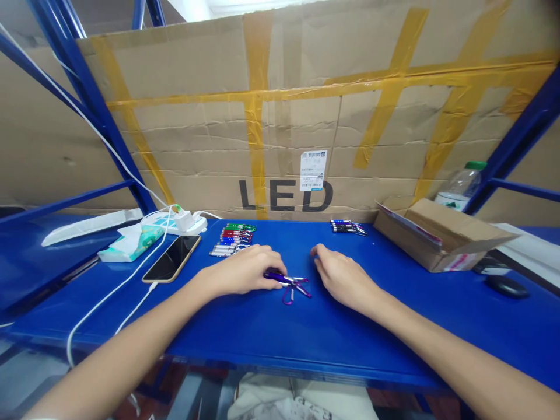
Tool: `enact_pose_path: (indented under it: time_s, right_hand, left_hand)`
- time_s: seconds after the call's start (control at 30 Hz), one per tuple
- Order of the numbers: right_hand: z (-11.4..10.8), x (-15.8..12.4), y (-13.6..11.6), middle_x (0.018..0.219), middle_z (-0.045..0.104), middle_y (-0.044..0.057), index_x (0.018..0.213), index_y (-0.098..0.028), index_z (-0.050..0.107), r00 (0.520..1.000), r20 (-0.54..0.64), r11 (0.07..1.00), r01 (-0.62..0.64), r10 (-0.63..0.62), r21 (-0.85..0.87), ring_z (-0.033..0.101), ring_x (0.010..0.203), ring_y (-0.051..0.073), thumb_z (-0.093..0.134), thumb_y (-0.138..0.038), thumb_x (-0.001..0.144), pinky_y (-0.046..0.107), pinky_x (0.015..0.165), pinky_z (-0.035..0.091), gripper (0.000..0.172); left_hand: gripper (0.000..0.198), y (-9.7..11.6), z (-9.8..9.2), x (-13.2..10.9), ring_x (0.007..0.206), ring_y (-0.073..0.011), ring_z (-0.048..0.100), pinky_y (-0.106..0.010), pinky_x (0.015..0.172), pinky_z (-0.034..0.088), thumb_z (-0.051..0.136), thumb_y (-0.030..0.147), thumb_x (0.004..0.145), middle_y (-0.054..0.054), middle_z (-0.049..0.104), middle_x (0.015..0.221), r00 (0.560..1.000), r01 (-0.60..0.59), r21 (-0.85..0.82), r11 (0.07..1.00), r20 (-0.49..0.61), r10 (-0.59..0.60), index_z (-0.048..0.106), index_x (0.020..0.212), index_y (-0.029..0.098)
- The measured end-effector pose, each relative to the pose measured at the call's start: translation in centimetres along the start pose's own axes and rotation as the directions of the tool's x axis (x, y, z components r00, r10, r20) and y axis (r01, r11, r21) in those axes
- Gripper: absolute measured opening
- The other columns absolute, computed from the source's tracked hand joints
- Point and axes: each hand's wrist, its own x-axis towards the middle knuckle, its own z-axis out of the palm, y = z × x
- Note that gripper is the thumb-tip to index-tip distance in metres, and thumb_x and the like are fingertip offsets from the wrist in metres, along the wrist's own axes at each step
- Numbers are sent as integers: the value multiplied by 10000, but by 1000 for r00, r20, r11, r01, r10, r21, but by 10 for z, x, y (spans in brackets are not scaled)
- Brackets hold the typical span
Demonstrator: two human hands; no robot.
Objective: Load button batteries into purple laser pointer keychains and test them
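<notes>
My left hand (251,269) is closed around a small bunch of purple metal penlight-like tubes (275,275) just above the blue table. Silver ends and purple carabiner clips (289,296) stick out to the right of its fingers. A short gap away, my right hand (343,275) hovers with loosely bent fingers, and nothing shows in it. Its fingertips are partly hidden. Beyond my left hand lie rows of similar tubes with clips, in green (238,227), red (234,233), blue (231,240) and silver (223,251). Blue and black tubes (343,227) lie farther back on the right.
On the left are a phone (172,259) on a white cable, a tissue pack (131,244) and a power strip (195,224). An open cardboard box (459,233), a black mouse (506,286) and a green-capped bottle (462,184) stand right. Taped cardboard (196,146) walls the back.
</notes>
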Motion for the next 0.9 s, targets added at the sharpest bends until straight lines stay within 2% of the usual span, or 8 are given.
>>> enact_pose_path:
  time_s: [0.1, 0.2, 0.3, 0.43, 0.5, 0.6, 0.8, 0.9]
  right_hand:
    - [2, 1, 2, 1285, 729, 183, 1254, -182, 545, 1000, 1, 1000, 18, -18, -6, 701, 1178, 323, 356, -232, 1135, 370, 846, 459, 229]
    - [4, 1, 3, 1279, 725, 179, 1230, -185, 550, 999, -7, 999, 35, -35, -7, 695, 1168, 321, 364, -234, 1133, 373, 844, 456, 216]
    - [4, 1, 3, 1260, 728, 167, 1208, -192, 554, 999, -19, 999, 43, -43, -2, 689, 1165, 314, 368, -234, 1130, 371, 846, 451, 206]
    - [4, 1, 3, 1266, 725, 160, 1176, -196, 558, 998, -27, 999, 52, -52, 1, 687, 1158, 313, 372, -237, 1128, 370, 843, 449, 196]
    - [4, 1, 3, 1268, 725, 159, 1184, -193, 557, 998, -31, 999, 54, -54, 3, 689, 1154, 313, 381, -239, 1127, 368, 846, 450, 191]
    - [5, 1, 4, 1270, 726, 159, 1215, -192, 553, 998, -23, 998, 53, -52, 20, 694, 1151, 309, 383, -249, 1131, 364, 851, 455, 198]
    - [5, 3, 4, 1256, 735, 150, 1227, -199, 553, 999, -2, 999, 38, -38, 20, 705, 1149, 303, 397, -257, 1132, 360, 853, 461, 192]
    - [4, 4, 4, 1265, 734, 151, 1243, -197, 556, 1000, -4, 999, 27, -27, 28, 707, 1161, 308, 397, -259, 1132, 363, 855, 464, 204]
  left_hand:
    - [195, -10, -17, -10, 1045, -247, 698, -325, 871, 462, 808, 299, 948, -39, 789, 1098, 984, 157, 81, 984, 79, -163, 785, 1124, 218]
    - [158, -14, -27, -20, 1050, -270, 719, -322, 824, 466, 809, 251, 924, -59, 790, 1107, 937, 311, 190, 931, 103, -334, 780, 1076, 215]
    - [170, -14, -31, -33, 1031, -287, 728, -320, 785, 466, 824, 221, 878, -58, 794, 1077, 887, 400, 257, 880, 133, -442, 769, 1038, 231]
    - [102, -17, -33, -63, 981, -273, 729, -322, 796, 468, 794, 214, 868, -40, 790, 1022, 881, 424, 227, 877, 120, -458, 762, 960, 244]
    - [114, -23, -34, -80, 949, -269, 730, -324, 799, 472, 774, 253, 885, -38, 787, 1007, 875, 446, 225, 866, 93, -475, 762, 998, 250]
    - [154, -33, -34, -99, 1009, -282, 731, -334, 838, 480, 747, 272, 906, -45, 787, 1058, 871, 469, 236, 851, 37, -490, 765, 1059, 263]
    - [124, -44, -33, -96, 1017, -283, 725, -346, 856, 487, 678, 283, 974, -67, 778, 1093, 886, 445, 269, 854, 8, -464, 750, 1068, 247]
    - [210, -44, -34, -91, 1092, -291, 716, -343, 889, 490, 701, 261, 955, -76, 750, 1191, 902, 427, 258, 867, -58, -427, 718, 1164, 247]
